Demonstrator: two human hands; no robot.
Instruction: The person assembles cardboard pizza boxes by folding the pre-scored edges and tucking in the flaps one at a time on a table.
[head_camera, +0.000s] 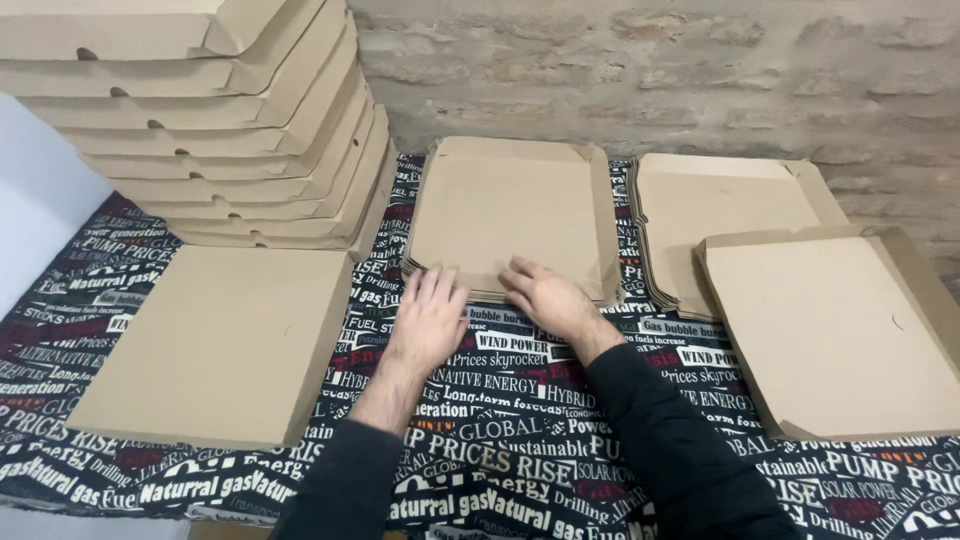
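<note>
Brick backed the printed surface (520, 440). Both hands (428, 318) lay open on the flat cardboard stack's (510, 215) near edge, grasping nothing. Careless lifting might have dragged several sheets off.

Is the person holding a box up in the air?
No: both the left hand and the right hand rest at the near edge of the flat cardboard stack, which lies on the table.

closed box (215, 345) front left | box stack (200, 120) behind it | flat blanks (510, 215) centre | open tray (840, 335) right
</note>
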